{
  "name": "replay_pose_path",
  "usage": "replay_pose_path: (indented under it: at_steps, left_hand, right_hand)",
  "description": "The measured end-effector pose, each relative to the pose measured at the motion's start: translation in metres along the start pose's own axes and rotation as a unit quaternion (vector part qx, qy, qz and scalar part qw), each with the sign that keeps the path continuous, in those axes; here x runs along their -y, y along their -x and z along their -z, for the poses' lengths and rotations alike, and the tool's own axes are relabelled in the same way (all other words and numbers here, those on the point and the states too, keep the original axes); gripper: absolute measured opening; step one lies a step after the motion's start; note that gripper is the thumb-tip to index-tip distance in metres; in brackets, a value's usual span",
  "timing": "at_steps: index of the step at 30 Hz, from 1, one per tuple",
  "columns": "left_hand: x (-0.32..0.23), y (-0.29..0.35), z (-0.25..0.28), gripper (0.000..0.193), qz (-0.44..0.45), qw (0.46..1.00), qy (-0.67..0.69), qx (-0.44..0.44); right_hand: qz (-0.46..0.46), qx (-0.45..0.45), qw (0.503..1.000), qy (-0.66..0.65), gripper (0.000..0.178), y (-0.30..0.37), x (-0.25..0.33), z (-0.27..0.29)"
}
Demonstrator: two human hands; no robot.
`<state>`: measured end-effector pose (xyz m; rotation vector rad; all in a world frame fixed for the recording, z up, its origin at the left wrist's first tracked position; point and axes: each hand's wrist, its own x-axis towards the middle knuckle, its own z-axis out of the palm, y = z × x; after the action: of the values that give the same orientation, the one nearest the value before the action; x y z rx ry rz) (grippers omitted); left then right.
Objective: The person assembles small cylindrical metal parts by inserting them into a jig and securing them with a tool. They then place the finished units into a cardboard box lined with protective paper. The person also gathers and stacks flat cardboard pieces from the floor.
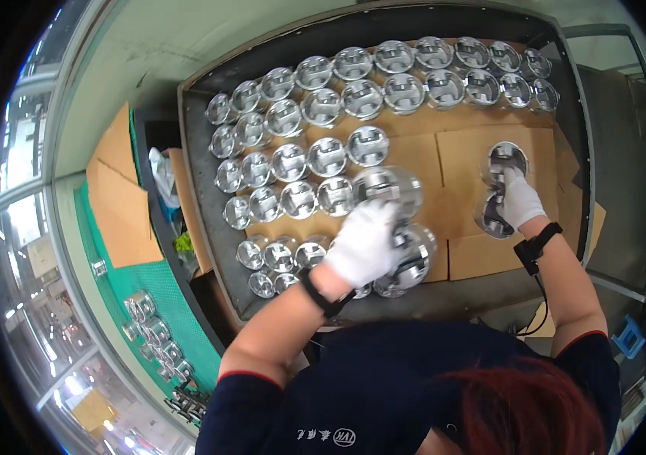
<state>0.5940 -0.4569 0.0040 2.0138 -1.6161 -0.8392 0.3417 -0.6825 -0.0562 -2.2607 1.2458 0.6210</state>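
Two gloved hands, two pairs of shiny pistons

The white-gloved left grip was closed around a blurred pair of metal pistons, the far piston ahead of its fingertips and the near piston to its right, apparently off the desk. Rows of standing pistons stretched beyond and to the left of this grip. Well to its right, the right grip touched two more: one piston just beyond its fingers, another piston to its left. Whether it pinched them could not be told, as the fingertips were hidden. Brown cardboard lay between the grips.

Smooth metal against glove fabric might let one of the left pair slip, or its edge might knock the neighbours just left. The right-hand two might clink and scratch if squeezed together, or tip at a cardboard seam.
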Motion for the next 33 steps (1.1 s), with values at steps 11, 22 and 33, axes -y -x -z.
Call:
replay_pose_path:
  at_steps: [11, 22, 33]
  left_hand:
    - [0.052, -0.176, -0.143, 0.047, 0.056, 0.925, -0.332, 0.175]
    - [0.047, -0.101, -0.068, 0.061, 0.05, 0.998, -0.041, 0.018]
    - [0.194, 0.314, 0.157, 0.059, 0.329, 0.82, -0.277, -0.379]
  right_hand:
    - [0.122, -0.034, 0.992, -0.017, 0.028, -0.101, 0.013, -0.041]
    - [0.083, 0.007, 0.996, 0.014, 0.041, -0.118, 0.038, -0.051]
    - [0.217, -0.069, 0.972, -0.066, 0.067, -0.039, 0.127, -0.064]
